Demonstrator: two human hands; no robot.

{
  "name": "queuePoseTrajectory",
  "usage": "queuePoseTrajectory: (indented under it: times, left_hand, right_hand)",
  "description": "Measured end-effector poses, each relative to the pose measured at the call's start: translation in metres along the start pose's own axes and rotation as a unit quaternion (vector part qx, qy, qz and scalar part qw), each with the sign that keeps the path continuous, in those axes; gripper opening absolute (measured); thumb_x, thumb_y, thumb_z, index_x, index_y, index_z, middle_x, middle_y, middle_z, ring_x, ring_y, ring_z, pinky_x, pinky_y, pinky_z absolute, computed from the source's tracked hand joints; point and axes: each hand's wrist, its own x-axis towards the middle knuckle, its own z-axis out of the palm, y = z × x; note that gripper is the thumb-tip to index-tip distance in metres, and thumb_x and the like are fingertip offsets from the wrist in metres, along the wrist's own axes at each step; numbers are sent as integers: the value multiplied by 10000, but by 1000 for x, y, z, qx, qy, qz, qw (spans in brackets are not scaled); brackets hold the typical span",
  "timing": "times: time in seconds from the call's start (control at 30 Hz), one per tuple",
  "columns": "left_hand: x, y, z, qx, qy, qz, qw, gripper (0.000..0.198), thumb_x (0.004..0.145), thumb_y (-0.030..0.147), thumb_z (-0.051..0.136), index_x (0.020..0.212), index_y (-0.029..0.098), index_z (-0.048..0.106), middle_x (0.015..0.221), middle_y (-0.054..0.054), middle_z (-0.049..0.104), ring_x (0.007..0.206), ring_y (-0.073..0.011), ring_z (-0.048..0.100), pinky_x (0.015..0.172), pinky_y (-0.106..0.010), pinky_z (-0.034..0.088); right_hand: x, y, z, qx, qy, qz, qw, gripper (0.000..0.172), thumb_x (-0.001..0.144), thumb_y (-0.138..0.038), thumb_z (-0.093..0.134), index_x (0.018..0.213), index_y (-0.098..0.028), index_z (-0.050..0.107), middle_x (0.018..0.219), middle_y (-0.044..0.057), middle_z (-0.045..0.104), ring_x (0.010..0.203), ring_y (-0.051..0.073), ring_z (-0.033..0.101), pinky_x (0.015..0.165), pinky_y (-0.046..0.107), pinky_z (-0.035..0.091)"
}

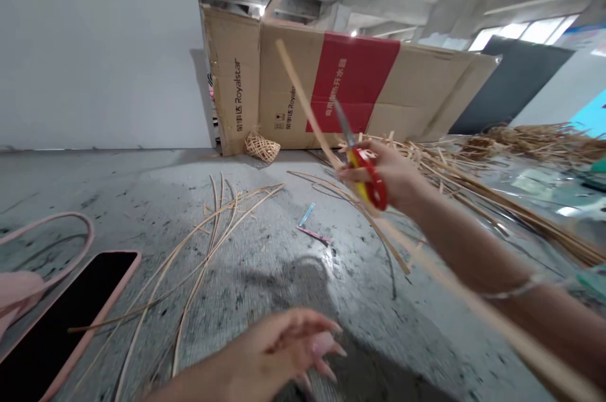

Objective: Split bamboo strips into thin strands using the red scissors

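My right hand (400, 171) is closed around a pair of scissors (375, 186) with red and yellow handles, blades pointing up and away. Between its fingers it also grips a long, flat bamboo strip (305, 105), which slants from the cardboard down past my forearm to the lower right corner and is blurred near me. Low in the middle, my left hand (269, 351) hovers over the grey floor with fingers apart, holding nothing. Several thin bamboo strips (208, 250) lie fanned out to its left. A pink and a blue small tool or clip (313, 235) rests beyond it.
Against a large cardboard box (293, 74) sits a small woven piece (262, 146). A phone (71, 320) in a pink case and a pink strap (71, 216) lie at left. Piles of bamboo strips (534, 219) spread along the right. A white panel (99, 48) stands behind.
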Motion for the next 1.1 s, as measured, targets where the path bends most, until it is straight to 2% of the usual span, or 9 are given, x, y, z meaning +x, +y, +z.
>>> queuePoseTrajectory:
  times: [0.07, 0.13, 0.33, 0.43, 0.53, 0.63, 0.73, 0.9, 1.1]
  left_hand:
    - [10, -7, 12, -44, -34, -1, 998, 792, 741, 752, 539, 1239, 136, 549, 1252, -211, 649, 970, -249, 677, 796, -354, 479]
    - [16, -11, 19, -98, -46, 4, 994, 843, 718, 817, 462, 1157, 107, 588, 1122, -230, 705, 781, -209, 693, 638, -301, 473]
    - [12, -11, 18, -98, 22, -48, 994, 467, 754, 566, 662, 918, 130, 636, 721, -58, 719, 424, -48, 498, 396, -166, 314]
    - [9, -14, 16, -47, 46, -74, 995, 451, 750, 576, 649, 787, 127, 642, 576, -1, 634, 373, -33, 435, 365, -156, 286]
    - [6, -14, 4, 13, 86, -58, 995, 473, 745, 607, 626, 666, 141, 613, 449, 25, 556, 364, -70, 481, 387, -177, 384]
    - [1, -3, -17, 25, 182, -12, 983, 447, 721, 586, 660, 630, 152, 598, 436, -9, 599, 370, -116, 554, 389, -205, 437]
    - [-1, 13, -39, 37, 261, 49, 963, 432, 732, 568, 655, 613, 156, 605, 409, -6, 589, 336, -112, 524, 349, -195, 405]
    - [6, 36, -50, 25, 332, 107, 937, 413, 755, 554, 638, 601, 173, 601, 418, 43, 519, 340, -66, 421, 340, -164, 289]
    - [14, 47, -41, -62, 404, 128, 903, 329, 656, 495, 752, 639, 176, 675, 597, 13, 610, 534, -90, 518, 463, -169, 350]
  right_hand:
    - [-9, -2, 36, 60, -22, 4, 998, 206, 959, -219, 629, 1152, -151, 606, 964, 28, 695, 736, 167, 700, 643, 328, 605]
    - [-12, 1, 65, 109, -16, 3, 994, 247, 963, -225, 623, 1196, -156, 580, 974, 30, 686, 749, 172, 696, 653, 333, 600]
    - [-8, 10, 101, 187, 26, 19, 982, 251, 954, -242, 629, 1190, -166, 584, 1045, 45, 663, 794, 185, 675, 684, 355, 581]
    - [-12, 13, 106, 225, 23, 43, 973, 250, 958, -264, 624, 1185, -166, 587, 1068, 51, 660, 811, 190, 676, 695, 363, 580]
    - [-24, 21, 105, 264, 7, 73, 962, 242, 958, -271, 625, 1173, -165, 591, 1053, 47, 659, 783, 180, 672, 669, 346, 579]
    - [-48, 31, 97, 305, -17, 105, 946, 197, 962, -258, 618, 1132, -161, 593, 953, 17, 648, 666, 136, 637, 564, 273, 549]
    - [-86, 37, 86, 356, -94, 141, 919, 121, 963, -269, 611, 1007, -161, 580, 723, -62, 561, 449, 64, 485, 405, 184, 433]
    - [-149, 36, 79, 418, -271, 188, 847, 428, 810, -545, 715, 919, -250, 426, 537, -130, 473, 358, 51, 353, 294, 129, 355]
    - [-171, 39, 78, 430, -335, 183, 818, 551, 702, -602, 781, 978, -244, 466, 582, -117, 520, 351, 33, 425, 316, 119, 421]
